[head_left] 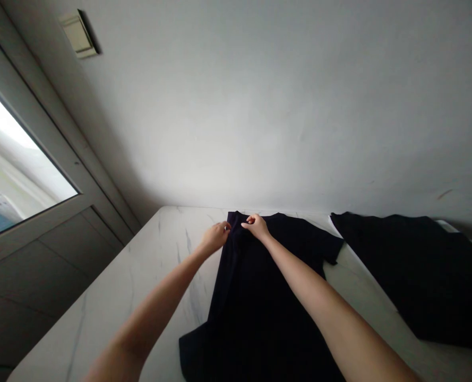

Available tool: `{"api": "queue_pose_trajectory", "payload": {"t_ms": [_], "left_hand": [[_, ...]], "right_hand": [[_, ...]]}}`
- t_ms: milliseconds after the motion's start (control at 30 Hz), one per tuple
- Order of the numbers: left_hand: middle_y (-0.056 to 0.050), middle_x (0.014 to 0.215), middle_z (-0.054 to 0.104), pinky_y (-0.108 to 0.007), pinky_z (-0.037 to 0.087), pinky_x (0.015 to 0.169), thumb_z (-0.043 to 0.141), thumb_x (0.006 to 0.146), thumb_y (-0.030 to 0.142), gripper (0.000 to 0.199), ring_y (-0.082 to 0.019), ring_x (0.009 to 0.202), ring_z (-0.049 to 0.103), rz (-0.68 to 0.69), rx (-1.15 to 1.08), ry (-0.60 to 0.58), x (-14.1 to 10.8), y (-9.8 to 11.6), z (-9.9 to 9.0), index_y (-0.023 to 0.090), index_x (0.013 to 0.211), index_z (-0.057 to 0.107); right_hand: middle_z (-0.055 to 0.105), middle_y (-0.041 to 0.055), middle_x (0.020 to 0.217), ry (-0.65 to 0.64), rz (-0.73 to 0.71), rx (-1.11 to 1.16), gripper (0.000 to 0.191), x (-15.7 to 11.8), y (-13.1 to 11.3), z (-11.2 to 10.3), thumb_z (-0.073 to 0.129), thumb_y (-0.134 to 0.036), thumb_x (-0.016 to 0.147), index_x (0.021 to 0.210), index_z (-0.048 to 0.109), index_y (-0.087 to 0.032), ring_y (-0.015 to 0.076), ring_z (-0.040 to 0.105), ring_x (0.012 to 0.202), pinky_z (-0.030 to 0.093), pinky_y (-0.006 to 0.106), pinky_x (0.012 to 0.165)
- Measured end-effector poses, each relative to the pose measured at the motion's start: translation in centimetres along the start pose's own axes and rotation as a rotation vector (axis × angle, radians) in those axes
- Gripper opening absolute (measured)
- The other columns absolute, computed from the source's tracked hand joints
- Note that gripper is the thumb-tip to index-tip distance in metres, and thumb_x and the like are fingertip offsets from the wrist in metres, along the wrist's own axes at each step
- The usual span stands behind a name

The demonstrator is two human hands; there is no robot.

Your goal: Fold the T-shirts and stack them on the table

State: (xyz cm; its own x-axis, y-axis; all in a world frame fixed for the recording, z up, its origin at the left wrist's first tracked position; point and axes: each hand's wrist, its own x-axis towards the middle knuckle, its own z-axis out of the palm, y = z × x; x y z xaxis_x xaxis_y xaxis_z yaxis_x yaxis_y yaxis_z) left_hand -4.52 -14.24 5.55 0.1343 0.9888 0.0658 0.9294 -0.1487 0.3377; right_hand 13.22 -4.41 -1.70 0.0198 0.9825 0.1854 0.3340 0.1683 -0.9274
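Observation:
A dark short-sleeved shirt [275,286] lies spread on a white marble-patterned table, its far edge close to the wall. Along its left side the cloth is turned over in a narrow strip. My left hand [215,237] is closed at the far left corner, fingertips pinching the cloth edge. Just to the right, my right hand [257,227] has thumb and fingers drawn together on the fabric near the same far edge. One sleeve points out to the right, and another piece of the shirt sticks out at the lower left. My right forearm hides part of the shirt.
To the right lies another black cloth item [414,276] with a white strip along its left edge and a pale label at the back. The table [140,281] meets a grey wall. A framed door [56,217] stands left, below a wall switch [78,34].

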Motion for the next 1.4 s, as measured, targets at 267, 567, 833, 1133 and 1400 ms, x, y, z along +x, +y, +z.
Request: {"api": "queue_pose_trajectory", "payload": {"t_ms": [267,567,833,1133,1400], "left_hand": [[-0.004,0.09,0.062,-0.034,0.048,0.092,0.06,0.085,0.025,0.017,-0.021,0.097,0.062,0.117,-0.024,-0.03,14.4,-4.0,2.2,0.021,0.1,0.066],[-0.004,0.089,0.065,-0.027,0.05,0.077,0.066,0.079,0.031,0.014,-0.015,0.079,0.059,0.292,-0.181,-0.06,17.8,-7.2,4.6,0.017,0.083,0.068],[-0.004,0.09,0.065,-0.027,0.05,0.077,0.07,0.078,0.03,0.014,-0.016,0.08,0.059,0.26,-0.164,-0.018,17.6,-6.7,5.5,0.017,0.081,0.067],[-0.008,0.112,0.06,-0.037,0.046,0.092,0.064,0.086,0.028,0.016,-0.024,0.108,0.057,0.084,-0.005,0.032,14.8,-4.0,5.0,0.021,0.1,0.062],[-0.01,0.11,0.061,-0.035,0.045,0.087,0.054,0.091,0.028,0.014,-0.025,0.104,0.059,0.043,0.111,0.032,2.0,-0.6,1.4,0.019,0.101,0.057]], "right_hand": [[0.061,0.0028,0.08,0.114,-0.367,-0.205,0.022,-0.7,1.1,0.7,0.051,-0.004,0.062,0.074,0.056,-0.022,0.0204,0.058,0.081,0.049,0.036,0.081],[0.062,0.0024,0.079,0.113,-0.453,-0.235,0.026,-1.2,0.7,-1.1,0.05,0.001,0.064,0.072,0.058,-0.022,0.0201,0.059,0.079,0.049,0.035,0.08],[0.059,0.0014,0.078,0.151,-0.385,-0.292,0.028,-1.3,1.4,-1.3,0.049,0.004,0.064,0.07,0.059,-0.021,0.0187,0.058,0.078,0.048,0.033,0.078],[0.062,0.0075,0.093,0.016,-0.246,-0.568,0.024,-2.3,1.6,-1.9,0.055,-0.002,0.078,0.08,0.068,-0.022,0.0222,0.058,0.09,0.048,0.032,0.076],[0.066,0.0096,0.114,-0.224,-0.556,-0.71,0.034,-5.2,-3.4,-3.7,0.055,-0.006,0.084,0.112,0.07,-0.02,0.0236,0.057,0.108,0.045,0.038,0.097]]}}
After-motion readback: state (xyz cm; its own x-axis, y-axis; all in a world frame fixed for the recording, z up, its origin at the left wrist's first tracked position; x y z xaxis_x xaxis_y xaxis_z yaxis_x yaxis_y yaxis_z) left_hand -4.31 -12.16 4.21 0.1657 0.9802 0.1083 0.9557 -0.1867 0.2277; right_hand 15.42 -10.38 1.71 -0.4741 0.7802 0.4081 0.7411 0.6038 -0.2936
